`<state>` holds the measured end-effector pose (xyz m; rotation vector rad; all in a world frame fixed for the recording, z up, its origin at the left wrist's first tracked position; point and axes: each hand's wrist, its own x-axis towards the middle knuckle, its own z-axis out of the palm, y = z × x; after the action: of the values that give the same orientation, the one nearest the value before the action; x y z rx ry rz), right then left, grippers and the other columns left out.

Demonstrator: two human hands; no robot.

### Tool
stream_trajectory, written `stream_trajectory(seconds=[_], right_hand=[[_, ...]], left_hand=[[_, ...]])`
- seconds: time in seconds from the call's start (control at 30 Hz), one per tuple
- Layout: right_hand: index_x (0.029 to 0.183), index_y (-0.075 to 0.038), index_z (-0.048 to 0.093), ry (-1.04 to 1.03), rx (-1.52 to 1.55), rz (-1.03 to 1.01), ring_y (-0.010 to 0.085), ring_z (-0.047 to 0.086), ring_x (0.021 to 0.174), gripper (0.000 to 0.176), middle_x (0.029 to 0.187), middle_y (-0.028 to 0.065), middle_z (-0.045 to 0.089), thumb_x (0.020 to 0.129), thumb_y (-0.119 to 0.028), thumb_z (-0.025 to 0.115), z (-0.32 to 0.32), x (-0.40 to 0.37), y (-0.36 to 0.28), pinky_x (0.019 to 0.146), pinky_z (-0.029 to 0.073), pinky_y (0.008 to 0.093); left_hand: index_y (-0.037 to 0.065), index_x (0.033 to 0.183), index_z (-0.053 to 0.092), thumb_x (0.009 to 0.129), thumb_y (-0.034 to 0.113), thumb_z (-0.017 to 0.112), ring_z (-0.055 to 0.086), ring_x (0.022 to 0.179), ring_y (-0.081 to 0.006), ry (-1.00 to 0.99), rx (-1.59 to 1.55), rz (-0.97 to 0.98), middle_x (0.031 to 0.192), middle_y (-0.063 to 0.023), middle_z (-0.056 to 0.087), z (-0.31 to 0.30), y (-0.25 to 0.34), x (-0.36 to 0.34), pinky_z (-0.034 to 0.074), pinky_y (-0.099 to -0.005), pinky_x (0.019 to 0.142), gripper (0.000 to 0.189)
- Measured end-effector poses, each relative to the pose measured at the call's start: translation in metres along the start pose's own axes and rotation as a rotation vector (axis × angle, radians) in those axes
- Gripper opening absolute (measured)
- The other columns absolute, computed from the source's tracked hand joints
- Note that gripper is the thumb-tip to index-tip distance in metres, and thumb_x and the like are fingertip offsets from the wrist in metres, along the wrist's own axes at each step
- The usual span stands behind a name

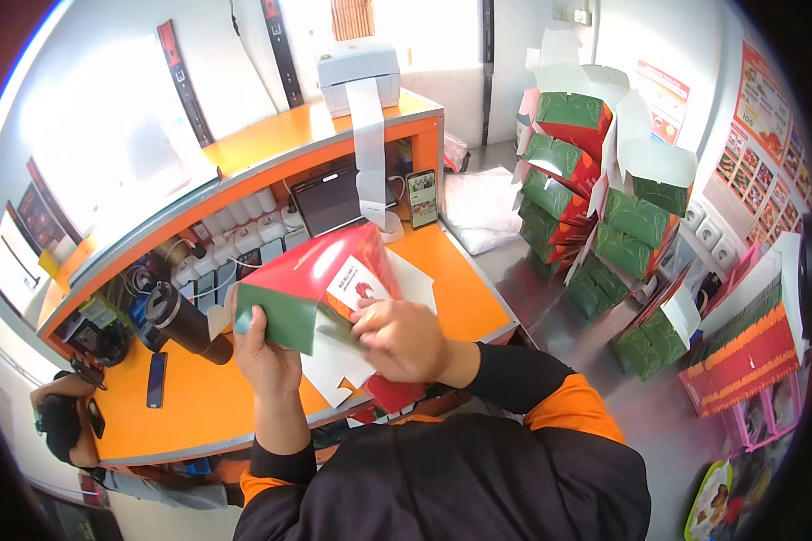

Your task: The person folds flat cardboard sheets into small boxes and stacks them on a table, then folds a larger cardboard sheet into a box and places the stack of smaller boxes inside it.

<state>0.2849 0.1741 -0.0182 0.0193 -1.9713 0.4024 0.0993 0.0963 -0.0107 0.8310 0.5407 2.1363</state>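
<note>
Both hands, left [269,353] and right [401,341], grip a red-and-green carton [320,281] above the orange counter [133,417], near a tumbler [186,322].

The red and green carton [311,266] is partly folded and tilted above the bench [465,288], its green panel between the left fingers [257,323]. A white label with red print lies beside the blurred right fingers [372,317]; white flaps spread below and between both.
</note>
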Motion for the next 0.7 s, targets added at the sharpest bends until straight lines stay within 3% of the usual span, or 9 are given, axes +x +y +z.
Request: stream_trajectory(seconds=[0.03, 0.07, 0.17, 0.2, 0.33, 0.43, 0.57, 0.6, 0.7], right_hand=[[0.081, -0.003, 0.054, 0.013, 0.073, 0.162, 0.0342, 0.061, 0.089, 0.020, 0.086, 0.0090, 0.060, 0.067, -0.006, 0.068, -0.003, 0.003, -0.006, 0.086, 0.047, 0.0461], [0.069, -0.003, 0.051, 0.211, 0.271, 0.245, 0.0356, 0.058, 0.094, 0.015, 0.091, 0.0125, 0.060, 0.066, -0.003, 0.066, -0.005, 0.010, -0.018, 0.086, 0.047, 0.0471], [0.068, -0.003, 0.051, 0.184, -0.083, -0.128, 0.0377, 0.056, 0.100, 0.013, 0.097, 0.0160, 0.061, 0.066, -0.002, 0.063, -0.005, 0.028, -0.028, 0.090, 0.044, 0.0478], [0.065, -0.004, 0.050, 0.121, -0.188, -0.167, 0.0365, 0.054, 0.106, 0.012, 0.105, 0.0163, 0.060, 0.065, -0.002, 0.061, -0.006, 0.029, -0.032, 0.094, 0.040, 0.0492], [0.060, -0.006, 0.050, -0.063, -0.115, -0.289, 0.0322, 0.056, 0.105, 0.015, 0.104, 0.0111, 0.062, 0.066, -0.004, 0.063, -0.011, 0.023, -0.034, 0.096, 0.036, 0.0546], [0.062, -0.006, 0.051, -0.009, -0.217, -0.295, 0.0324, 0.057, 0.102, 0.014, 0.101, 0.0113, 0.063, 0.067, -0.005, 0.064, -0.008, 0.017, -0.027, 0.097, 0.035, 0.0541], [0.064, -0.004, 0.054, 0.082, -0.275, -0.163, 0.0303, 0.057, 0.098, 0.015, 0.104, 0.0116, 0.062, 0.066, -0.007, 0.068, -0.015, 0.020, -0.022, 0.089, 0.042, 0.0480], [0.067, -0.003, 0.057, 0.056, -0.244, -0.155, 0.0306, 0.055, 0.097, 0.015, 0.106, 0.0129, 0.060, 0.067, -0.011, 0.070, -0.016, 0.019, -0.019, 0.084, 0.044, 0.0437], [0.074, -0.002, 0.061, -0.111, -0.020, 0.003, 0.0300, 0.054, 0.098, 0.014, 0.106, 0.0142, 0.060, 0.071, -0.013, 0.069, -0.044, 0.019, -0.022, 0.083, 0.046, 0.0384]], left_hand=[[0.002, 0.129, 0.034, 0.091, 0.007, 0.043, 0.053, 0.105, -0.0232, -0.019, -0.015, 0.020, 0.116, -0.0127, 0.051, 0.002, 0.000, -0.002, 0.044, -0.0362, 0.091, 0.039], [0.002, 0.129, 0.033, 0.090, 0.007, 0.044, 0.053, 0.106, -0.0237, -0.038, -0.030, 0.039, 0.117, -0.0127, 0.051, 0.007, 0.000, -0.005, 0.044, -0.0368, 0.092, 0.041], [0.002, 0.130, 0.033, 0.090, 0.007, 0.045, 0.052, 0.109, -0.0255, -0.167, 0.013, 0.148, 0.122, -0.0132, 0.049, 0.023, -0.015, -0.019, 0.043, -0.0390, 0.094, 0.042], [0.002, 0.130, 0.034, 0.090, 0.007, 0.045, 0.052, 0.110, -0.0262, -0.222, 0.041, 0.192, 0.123, -0.0134, 0.048, 0.026, -0.018, -0.022, 0.042, -0.0398, 0.095, 0.042], [0.003, 0.128, 0.039, 0.092, 0.012, 0.046, 0.050, 0.114, -0.0275, -0.322, -0.169, 0.000, 0.127, -0.0143, 0.047, 0.022, -0.006, -0.016, 0.041, -0.0397, 0.097, 0.037], [0.004, 0.126, 0.041, 0.093, 0.015, 0.044, 0.050, 0.114, -0.0269, -0.361, -0.243, -0.086, 0.127, -0.0137, 0.047, 0.028, -0.016, -0.019, 0.041, -0.0391, 0.097, 0.036], [0.005, 0.128, 0.037, 0.095, 0.020, 0.040, 0.050, 0.112, -0.0233, -0.431, -0.268, -0.202, 0.125, -0.0101, 0.048, 0.034, -0.034, -0.036, 0.043, -0.0386, 0.093, 0.037], [0.004, 0.128, 0.037, 0.093, 0.018, 0.044, 0.049, 0.113, -0.0236, -0.349, -0.211, -0.207, 0.125, -0.0112, 0.047, 0.042, -0.033, -0.038, 0.043, -0.0370, 0.092, 0.039], [0.003, 0.127, 0.040, 0.091, 0.009, 0.048, 0.051, 0.111, -0.0242, -0.531, 0.003, -0.244, 0.122, -0.0118, 0.050, 0.035, -0.031, -0.039, 0.048, -0.0372, 0.088, 0.037]])
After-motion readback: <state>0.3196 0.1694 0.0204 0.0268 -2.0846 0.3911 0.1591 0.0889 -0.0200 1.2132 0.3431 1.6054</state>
